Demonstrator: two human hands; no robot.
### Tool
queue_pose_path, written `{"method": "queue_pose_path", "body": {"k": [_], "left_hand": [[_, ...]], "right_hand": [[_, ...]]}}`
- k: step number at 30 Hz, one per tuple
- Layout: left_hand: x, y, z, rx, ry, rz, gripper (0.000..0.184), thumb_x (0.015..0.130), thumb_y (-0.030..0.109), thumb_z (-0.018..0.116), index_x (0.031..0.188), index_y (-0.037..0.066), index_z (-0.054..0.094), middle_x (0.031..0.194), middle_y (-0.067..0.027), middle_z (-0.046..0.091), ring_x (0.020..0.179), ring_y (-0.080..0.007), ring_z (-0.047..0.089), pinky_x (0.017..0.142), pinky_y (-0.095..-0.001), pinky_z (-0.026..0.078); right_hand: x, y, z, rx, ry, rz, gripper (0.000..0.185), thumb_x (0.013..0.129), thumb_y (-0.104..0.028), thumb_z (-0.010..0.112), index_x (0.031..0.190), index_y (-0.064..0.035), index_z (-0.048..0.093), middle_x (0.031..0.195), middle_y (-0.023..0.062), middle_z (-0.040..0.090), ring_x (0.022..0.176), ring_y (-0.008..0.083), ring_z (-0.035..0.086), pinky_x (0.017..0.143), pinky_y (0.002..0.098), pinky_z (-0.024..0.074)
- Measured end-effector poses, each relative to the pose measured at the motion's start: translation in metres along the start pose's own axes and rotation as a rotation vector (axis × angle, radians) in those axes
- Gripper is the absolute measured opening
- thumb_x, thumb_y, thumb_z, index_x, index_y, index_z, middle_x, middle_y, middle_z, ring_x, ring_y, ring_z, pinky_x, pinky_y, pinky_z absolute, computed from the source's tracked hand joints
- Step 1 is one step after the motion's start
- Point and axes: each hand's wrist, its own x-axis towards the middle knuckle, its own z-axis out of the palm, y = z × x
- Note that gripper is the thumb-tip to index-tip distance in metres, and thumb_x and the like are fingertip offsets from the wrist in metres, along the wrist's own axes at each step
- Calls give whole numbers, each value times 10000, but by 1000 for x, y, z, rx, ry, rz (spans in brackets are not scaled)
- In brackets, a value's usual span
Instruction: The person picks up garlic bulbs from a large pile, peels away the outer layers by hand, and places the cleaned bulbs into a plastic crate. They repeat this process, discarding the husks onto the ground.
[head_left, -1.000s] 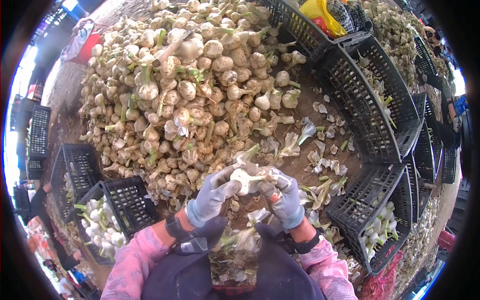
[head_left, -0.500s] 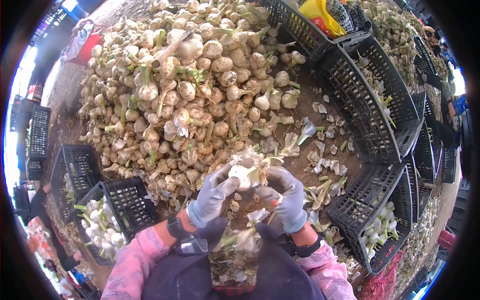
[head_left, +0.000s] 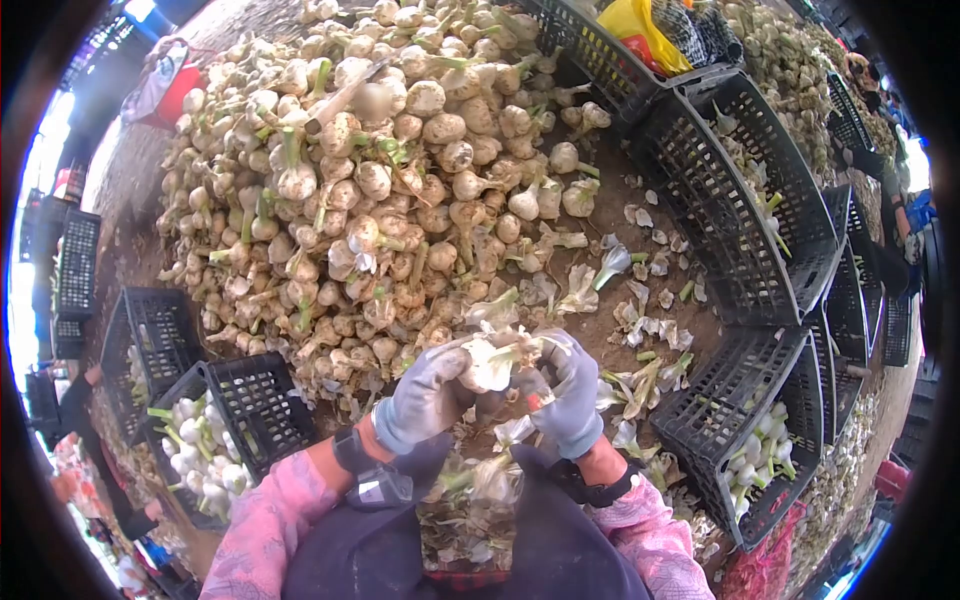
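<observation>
A garlic bulb (head_left: 488, 366) with a pale, peeled-looking face and loose papery skin sits between my two gloved hands, above my lap. My left hand (head_left: 430, 390) is closed around its left side, thumb against the bulb. My right hand (head_left: 565, 390) pinches at the skin and root side on the right; a small reddish-orange spot shows by its fingers, too small to name. Just beyond my hands lies a large heap of soil-marked garlic bulbs (head_left: 375, 180) with cut stems. Peeled skins (head_left: 480, 510) are gathered between my knees.
A black crate (head_left: 255, 415) of white garlic (head_left: 205, 460) stands at my left. Another crate (head_left: 730, 400) with garlic (head_left: 760, 455) is at my right, below a large tilted crate (head_left: 735, 190). Skins (head_left: 640, 320) litter the ground. Other people's arms show at the far right.
Both hands have shifted slightly, the right one drawing inward and closer to the left. The bulb has turned a little, and its loose skin is bunched differently.
</observation>
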Motion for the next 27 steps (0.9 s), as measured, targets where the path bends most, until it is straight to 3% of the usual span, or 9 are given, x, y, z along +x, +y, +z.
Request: {"method": "queue_pose_path", "body": {"k": [6, 7, 10, 11, 14, 15, 18, 23, 27], "left_hand": [[3, -9, -24, -123, -174, -147, 584, 935, 452, 577, 1335, 35, 491, 1154, -110, 622, 926, -245, 639, 694, -349, 518], [5, -7, -22, -149, -188, -164, 592, 937, 459, 573, 1340, 34, 485, 1149, -106, 618, 928, -240, 635, 693, -341, 511], [8, 0, 9, 111, 78, 10, 655, 920, 465, 618, 1380, 40, 428, 1160, -98, 593, 940, -221, 626, 746, -325, 512], [8, 2, 4, 216, -63, 122, 702, 878, 333, 726, 1412, 49, 370, 1192, -91, 572, 1000, -194, 612, 830, -325, 518], [18, -10, 20, 597, 172, 385, 740, 820, 144, 787, 1413, 49, 354, 1199, -75, 571, 1058, -174, 591, 928, -332, 502], [15, -6, 18, 636, 315, 262, 682, 816, 41, 762, 1384, 41, 384, 1213, -67, 568, 1096, -154, 575, 968, -327, 486], [16, -3, 18, 480, 290, 322, 607, 834, 92, 764, 1339, 19, 435, 1223, -66, 571, 1077, -141, 590, 925, -290, 516], [10, 12, 10, 394, 298, 89, 490, 877, 119, 735, 1291, -14, 508, 1150, -68, 634, 982, -130, 635, 851, -267, 540], [7, 10, 9, 420, 231, 115, 550, 853, 150, 764, 1307, -3, 495, 1156, -73, 631, 1001, -143, 639, 834, -274, 545]], "right_hand": [[14, -3, -4, -176, 85, -155, 277, 698, -3, 669, 968, -28, 609, 962, 166, 645, 857, 358, 630, 795, 366, 508], [13, 0, -3, -118, 75, -155, 236, 766, -12, 670, 995, -11, 616, 986, 151, 662, 875, 263, 649, 816, 322, 505], [-1, -2, 5, 470, 121, 282, 196, 843, -26, 663, 1030, 15, 620, 980, 107, 677, 889, 140, 638, 820, 271, 502], [0, -8, 5, 491, 111, 289, 203, 876, -26, 660, 1062, 38, 613, 947, 70, 677, 879, 75, 606, 804, 245, 502], [-9, -9, 10, 229, 69, 213, 240, 856, -21, 689, 1072, 38, 603, 917, 73, 682, 835, 91, 624, 775, 258, 516], [-8, -17, 11, 223, 63, 212, 228, 850, -30, 699, 1047, 28, 601, 889, 83, 681, 809, 102, 632, 756, 263, 518], [-9, -25, 13, 147, 43, 209, 196, 850, -42, 704, 1009, 10, 601, 865, 87, 675, 790, 118, 637, 743, 262, 515], [-11, -15, 16, 83, 40, 93, 208, 835, -50, 713, 997, -4, 591, 891, 105, 672, 778, 176, 654, 732, 286, 516], [-5, -2, 14, 66, 136, 55, 202, 809, -9, 698, 978, -5, 588, 912, 129, 668, 774, 230, 664, 731, 302, 517]]}}
